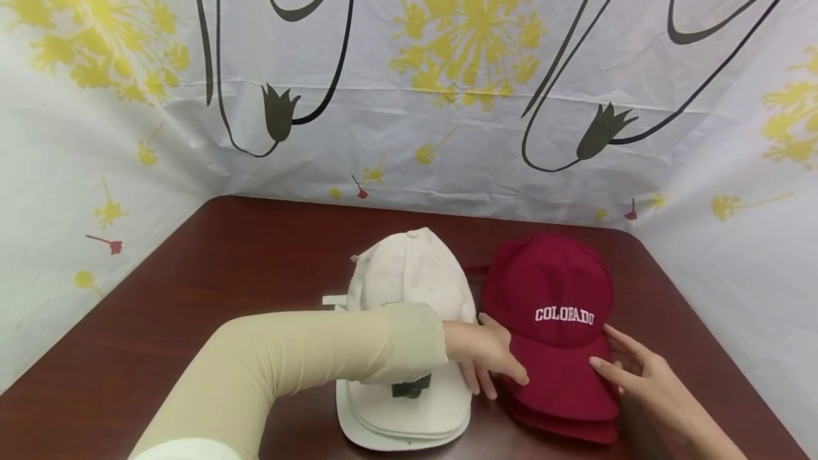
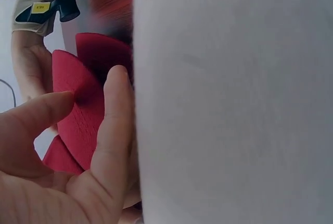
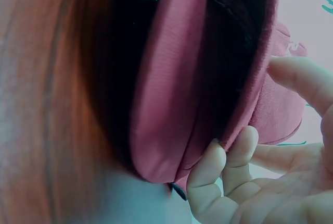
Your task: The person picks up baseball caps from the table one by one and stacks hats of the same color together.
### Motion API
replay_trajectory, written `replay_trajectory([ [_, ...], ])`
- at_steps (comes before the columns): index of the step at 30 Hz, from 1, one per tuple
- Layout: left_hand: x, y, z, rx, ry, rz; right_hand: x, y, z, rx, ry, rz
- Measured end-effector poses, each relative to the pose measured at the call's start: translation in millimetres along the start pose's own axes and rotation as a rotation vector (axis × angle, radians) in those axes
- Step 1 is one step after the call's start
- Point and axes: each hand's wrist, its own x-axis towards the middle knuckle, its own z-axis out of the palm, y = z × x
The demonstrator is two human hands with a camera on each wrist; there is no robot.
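A red baseball cap with white "COLORADO" lettering lies on a second red cap, whose brim shows underneath. My left hand holds the upper cap at the left side of its brim, thumb on top and fingers down along the edge. On the opposite side, my right hand pinches the brim, its thumb above and fingertips under the edge in the right wrist view. Beside my left hand lies a white cap, stacked on another white cap, its lower brim visible. My left forearm crosses over the white caps, hiding part of them.
The caps lie on a dark reddish-brown table. Behind and along both sides hangs a white curtain with yellow and grey flower prints. A black wrist device hangs under my left sleeve, just over the white brim.
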Motion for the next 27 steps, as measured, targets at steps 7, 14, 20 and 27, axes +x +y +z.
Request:
replay_trajectory([
  [7,3.5,-1.5,2.7,-0.023,-0.024,-0.025,-1,5,0.4,-0.028,-0.002,-0.008],
  [14,3.7,-0.6,4.3,-0.063,-0.059,-0.032,-2,8,-3.1,-0.007,-0.031,0.006],
  [20,5.4,1.0,5.7,-0.073,-0.058,-0.044,-1,10,-7.4,0.008,-0.066,0.038],
  [27,9.9,1.8,5.9,-0.076,-0.078,-0.051,1,12,-13.0,0.028,-0.136,0.101],
])
